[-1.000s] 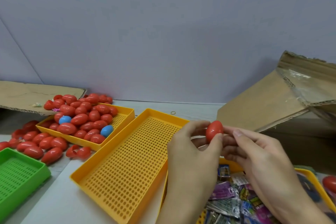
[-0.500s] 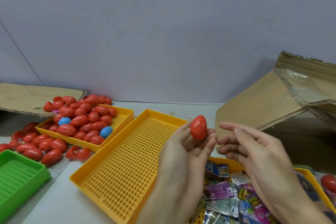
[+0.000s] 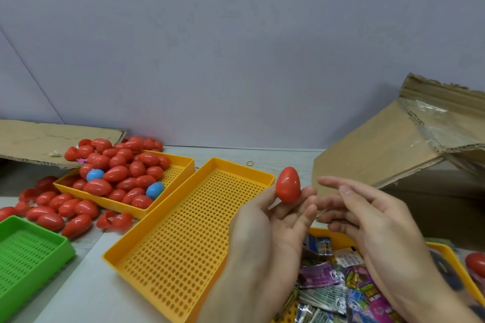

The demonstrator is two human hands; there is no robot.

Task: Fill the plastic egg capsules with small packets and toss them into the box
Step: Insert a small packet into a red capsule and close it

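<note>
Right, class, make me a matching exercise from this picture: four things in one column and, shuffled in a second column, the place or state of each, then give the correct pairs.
Things:
1. red egg capsule
2. right hand
3. green tray
4. small packets

Places or states:
A. at the lower left edge of the view, nothing in it
B. heaped in a yellow tray under the hands
C. held up at the fingertips of the left hand
D. fingers loosely open, holding nothing

Pairs: 1-C, 2-D, 3-A, 4-B
</note>
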